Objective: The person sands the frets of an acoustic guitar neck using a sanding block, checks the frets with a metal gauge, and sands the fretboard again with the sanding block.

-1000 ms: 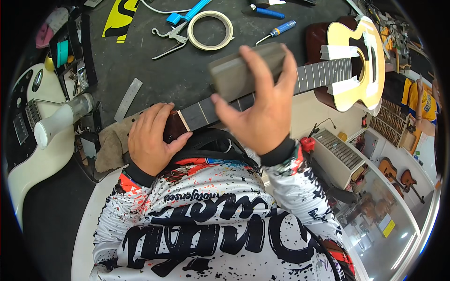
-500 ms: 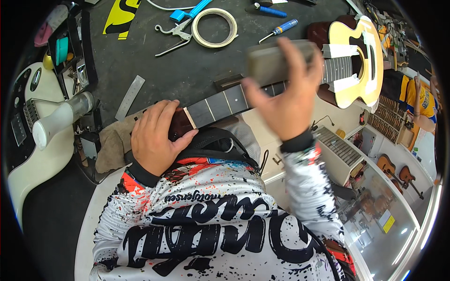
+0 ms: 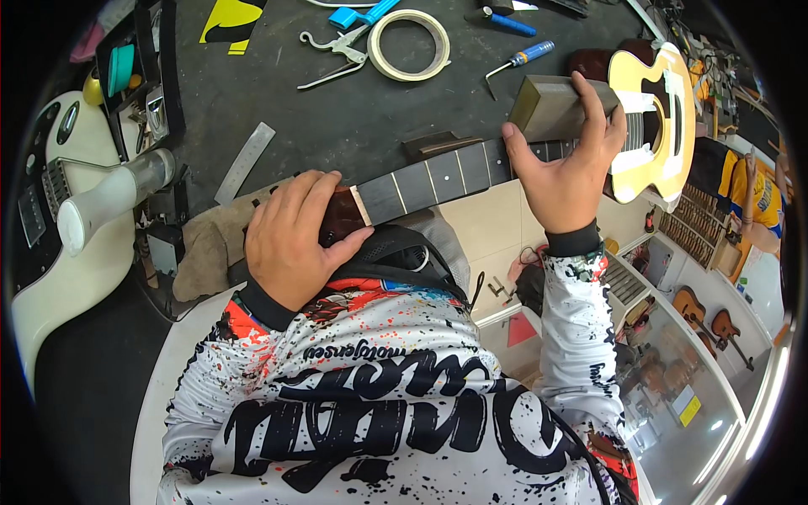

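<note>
An acoustic guitar with a pale top (image 3: 624,80) lies across in front of me, its dark fretboard (image 3: 429,179) running left. White tape strips cover parts of the top near the soundhole. My left hand (image 3: 290,240) is wrapped over the dark headstock (image 3: 343,217), thumb by the nut. In my right hand (image 3: 568,181) is a grey-brown rectangular block (image 3: 551,108), gripped between thumb and fingers over the upper-body end of the fretboard. The block hides part of the frets, and whether its underside touches them I cannot tell. A dark wooden piece (image 3: 439,146) sits behind the neck.
On the dark bench lie a masking tape roll (image 3: 376,52), a metal trigger clamp (image 3: 345,50), a blue-handled hooked tool (image 3: 532,53) and a steel ruler (image 3: 245,164). At left are a white electric guitar (image 3: 80,282), a clear bottle (image 3: 109,206) and brown cloth (image 3: 202,257). Another person (image 3: 762,189) is far right.
My right hand has carried the block rightward along the neck toward the guitar body. The left hand stays on the headstock; the whole view has shifted slightly.
</note>
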### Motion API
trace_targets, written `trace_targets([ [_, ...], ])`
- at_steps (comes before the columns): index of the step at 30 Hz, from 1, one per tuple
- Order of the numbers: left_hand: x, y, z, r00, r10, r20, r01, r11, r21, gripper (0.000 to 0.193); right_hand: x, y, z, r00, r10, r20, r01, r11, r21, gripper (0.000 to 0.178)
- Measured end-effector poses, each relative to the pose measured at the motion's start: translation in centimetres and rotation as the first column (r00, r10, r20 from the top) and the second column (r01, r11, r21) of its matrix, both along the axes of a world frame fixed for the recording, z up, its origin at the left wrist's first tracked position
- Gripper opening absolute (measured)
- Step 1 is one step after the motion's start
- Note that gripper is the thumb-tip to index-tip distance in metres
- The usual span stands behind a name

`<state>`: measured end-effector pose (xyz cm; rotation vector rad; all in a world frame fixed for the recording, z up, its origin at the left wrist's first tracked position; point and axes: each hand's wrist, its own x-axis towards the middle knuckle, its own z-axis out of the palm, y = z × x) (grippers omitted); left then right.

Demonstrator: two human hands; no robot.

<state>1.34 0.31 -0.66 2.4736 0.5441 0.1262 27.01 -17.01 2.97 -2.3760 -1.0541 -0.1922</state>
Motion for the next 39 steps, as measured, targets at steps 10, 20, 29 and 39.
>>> trace_targets([
  [10,-0.1,0.0,0.1,1.0,0.014,-0.005,-0.014,1.0,-0.013,0.066,-3.1,1.4,-0.2,1.0,0.01,-0.008,-0.01,1.0,-0.005,0.086],
  [20,-0.2,0.2,0.3,1.0,0.002,-0.023,-0.003,1.0,-0.027,0.065,-7.6,3.6,-0.4,0.99,0.096,-0.101,-0.091,0.995,0.047,0.089],
  [29,0.0,0.3,0.2,1.0,-0.002,-0.004,0.002,0.999,-0.035,0.066,-9.1,4.5,0.1,0.984,0.106,-0.144,-0.105,0.994,0.018,0.089],
  [39,-0.1,0.4,0.1,1.0,-0.008,-0.012,0.007,0.999,-0.044,0.066,-8.1,4.0,-0.3,0.987,0.067,-0.144,-0.065,0.998,0.02,0.085],
])
